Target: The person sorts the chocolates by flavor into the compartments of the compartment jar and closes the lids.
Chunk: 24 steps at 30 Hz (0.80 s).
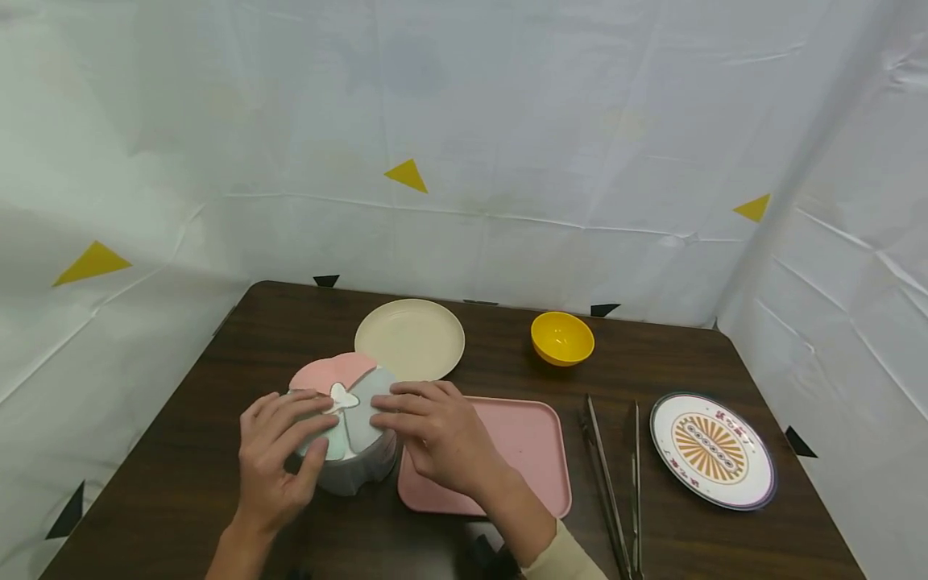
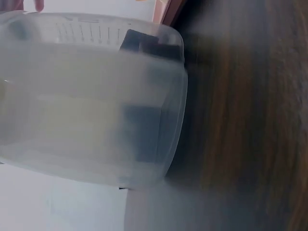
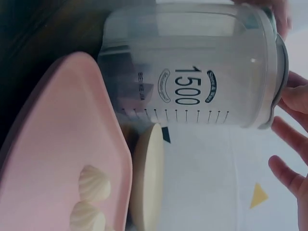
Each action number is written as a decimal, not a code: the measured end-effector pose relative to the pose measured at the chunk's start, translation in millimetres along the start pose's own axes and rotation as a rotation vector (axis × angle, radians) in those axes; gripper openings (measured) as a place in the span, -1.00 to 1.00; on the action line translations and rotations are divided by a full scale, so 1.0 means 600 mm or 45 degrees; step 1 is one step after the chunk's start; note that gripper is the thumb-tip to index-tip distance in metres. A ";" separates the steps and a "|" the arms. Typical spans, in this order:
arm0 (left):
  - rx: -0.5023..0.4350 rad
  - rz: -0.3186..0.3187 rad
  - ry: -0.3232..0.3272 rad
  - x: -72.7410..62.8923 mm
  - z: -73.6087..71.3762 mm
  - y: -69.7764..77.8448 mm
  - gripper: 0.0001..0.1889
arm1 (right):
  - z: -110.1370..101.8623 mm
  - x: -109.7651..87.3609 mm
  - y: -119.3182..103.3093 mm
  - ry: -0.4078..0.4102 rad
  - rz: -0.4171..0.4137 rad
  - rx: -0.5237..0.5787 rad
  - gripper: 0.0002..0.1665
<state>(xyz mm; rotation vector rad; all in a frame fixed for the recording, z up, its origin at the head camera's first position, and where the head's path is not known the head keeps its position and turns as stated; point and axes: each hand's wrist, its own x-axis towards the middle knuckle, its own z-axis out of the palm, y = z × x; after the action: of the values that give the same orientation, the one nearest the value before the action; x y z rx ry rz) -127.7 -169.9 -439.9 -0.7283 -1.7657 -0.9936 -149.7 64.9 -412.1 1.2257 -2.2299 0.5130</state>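
A translucent canister [image 3: 187,62] marked 1500 stands on the table, with a pink, grey and mint sectioned lid [image 1: 366,411] bearing a white clover-like piece. My left hand [image 1: 271,463] rests its extended fingers on the lid's left side, its thumb by the front edge. From the right, my right hand [image 1: 442,439] touches the grey section with spread fingers. In the right wrist view its fingertips lie at the lid's edge. The left wrist view shows the canister's cloudy wall [image 2: 86,115]; what is inside is too blurred to tell.
A pink tray [image 1: 522,443] lies beside the canister, with pale swirled dumpling-like pieces [image 3: 94,183] on it. Behind stands a cream plate [image 1: 409,338]; farther right are a yellow bowl [image 1: 562,338], metal tongs [image 1: 609,483] and a patterned plate [image 1: 714,451].
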 end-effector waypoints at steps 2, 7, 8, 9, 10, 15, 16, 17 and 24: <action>0.011 -0.016 -0.018 -0.002 -0.007 0.000 -0.76 | 0.000 -0.001 0.004 0.006 0.030 0.011 -0.64; 0.021 -0.118 -0.164 -0.015 -0.027 -0.010 -0.59 | -0.001 -0.003 0.005 -0.009 0.083 0.091 -0.69; 0.019 -0.131 -0.190 -0.018 -0.030 -0.012 -0.56 | -0.001 -0.003 0.005 -0.013 0.090 0.108 -0.69; 0.014 -0.142 -0.211 -0.020 -0.032 -0.014 -0.53 | -0.002 -0.003 0.004 -0.015 0.091 0.121 -0.69; 0.012 -0.147 -0.228 -0.022 -0.034 -0.016 -0.52 | -0.002 -0.002 0.003 -0.014 0.084 0.123 -0.68; 0.054 -0.135 -0.246 -0.025 -0.035 -0.016 -0.54 | -0.001 0.002 -0.007 0.006 -0.038 0.090 -0.63; 0.065 -0.125 -0.235 -0.024 -0.034 -0.014 -0.56 | -0.001 0.002 -0.010 0.008 -0.066 0.078 -0.63; 0.078 -0.114 -0.220 -0.023 -0.033 -0.012 -0.58 | 0.000 0.003 -0.012 0.005 -0.084 0.072 -0.62; 0.109 -0.031 -0.113 -0.006 -0.026 0.004 -0.54 | -0.002 0.001 -0.012 -0.025 -0.088 0.017 -0.62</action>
<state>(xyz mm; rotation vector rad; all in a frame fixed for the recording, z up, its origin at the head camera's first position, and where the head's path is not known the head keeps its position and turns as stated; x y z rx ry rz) -117.4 -182.4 -439.4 -0.7076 -1.8858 -0.9085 -143.3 61.4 -410.5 1.3154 -2.1950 0.4917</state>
